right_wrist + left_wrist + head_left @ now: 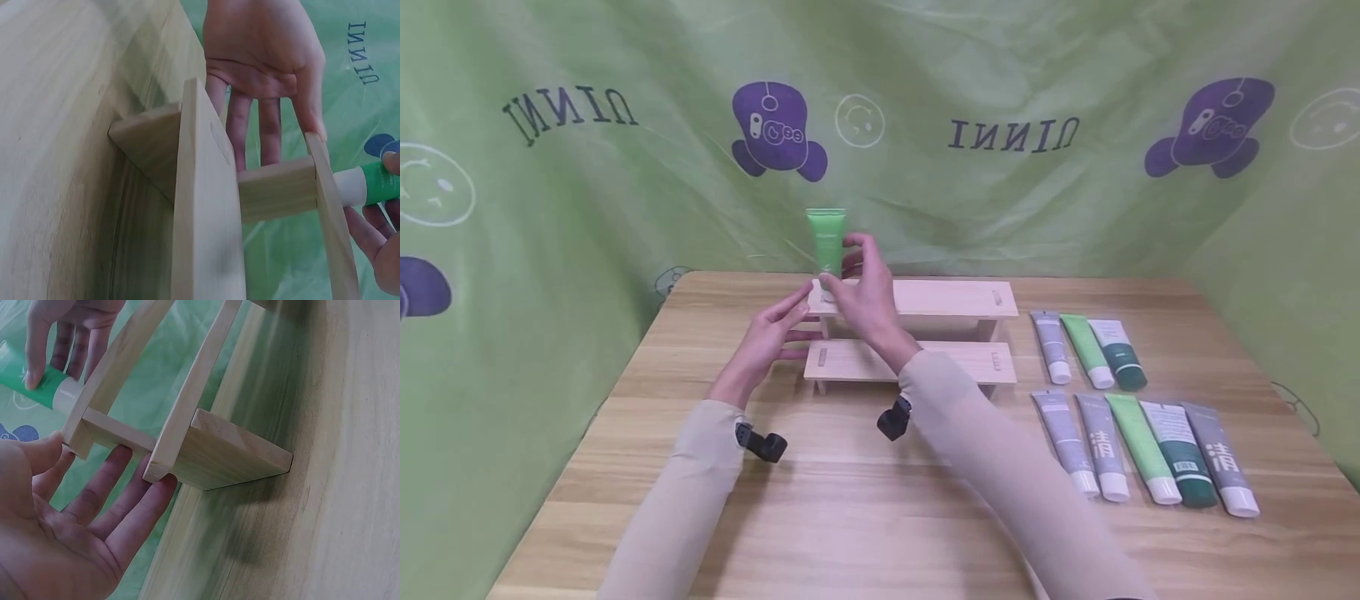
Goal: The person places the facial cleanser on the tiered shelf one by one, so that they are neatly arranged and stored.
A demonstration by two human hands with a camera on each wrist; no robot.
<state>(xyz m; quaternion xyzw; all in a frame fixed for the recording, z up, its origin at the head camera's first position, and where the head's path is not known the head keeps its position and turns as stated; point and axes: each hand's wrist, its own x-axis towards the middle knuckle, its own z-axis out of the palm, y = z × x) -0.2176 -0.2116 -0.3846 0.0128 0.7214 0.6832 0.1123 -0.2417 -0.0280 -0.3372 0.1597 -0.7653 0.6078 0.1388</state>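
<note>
A light wooden two-tier rack (925,298) stands near the back of the table. At its upper tier's left end, a green squeeze tube (827,237) stands upright, white cap down and touching the board. My right hand (870,296) pinches this tube low down, thumb in front and fingers behind. My left hand (769,337) is at the rack's left side, its fairly straight fingers touching the side panel (119,432). The left thumb rests at the upper board's end. In the right wrist view the tube's white cap (351,186) meets the upper board.
Right of the rack, squeeze tubes lie in two rows: a back row with a green tube (1086,350), and a front row of several with a grey tube (1217,458). A green printed curtain (1000,208) hangs close behind the table (850,517).
</note>
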